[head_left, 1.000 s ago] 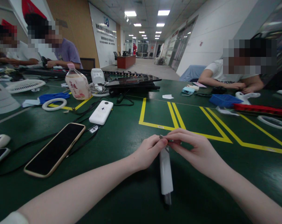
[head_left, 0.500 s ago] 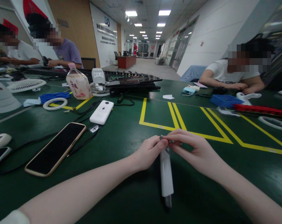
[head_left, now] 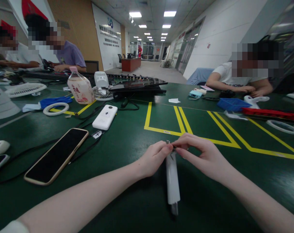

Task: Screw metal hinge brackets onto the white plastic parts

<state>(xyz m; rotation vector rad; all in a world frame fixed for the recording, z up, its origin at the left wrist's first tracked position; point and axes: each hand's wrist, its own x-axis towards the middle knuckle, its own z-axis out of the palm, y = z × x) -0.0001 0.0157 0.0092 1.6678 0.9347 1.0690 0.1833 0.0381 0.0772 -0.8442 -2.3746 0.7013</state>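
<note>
Low in the middle of the view is a long white tube-like thing point(head_left: 173, 181), with a dark grey tip at its near end and small metal parts at its far end. My left hand point(head_left: 154, 158) is closed, its thumb and fingers gripping that far end. My right hand point(head_left: 201, 157) is bent in from the other side, thumb and fingertips pinched together against the same metal end, touching my left thumb. Whatever lies between the right fingertips is too small and hidden to name. The tube slants down toward me over the green table.
On the left of the green table point(head_left: 127, 145) lie a phone point(head_left: 57, 155), a white power bank point(head_left: 105, 117), black straps and a tape ring point(head_left: 56, 109). A drink bottle point(head_left: 81, 86) stands behind. Yellow tape marks the surface; a blue tray point(head_left: 233, 104) sits at right. People sit across.
My right fingertips have shifted slightly and draw closer to my left thumb. The whole view has moved a little; the tube keeps its place between my hands.
</note>
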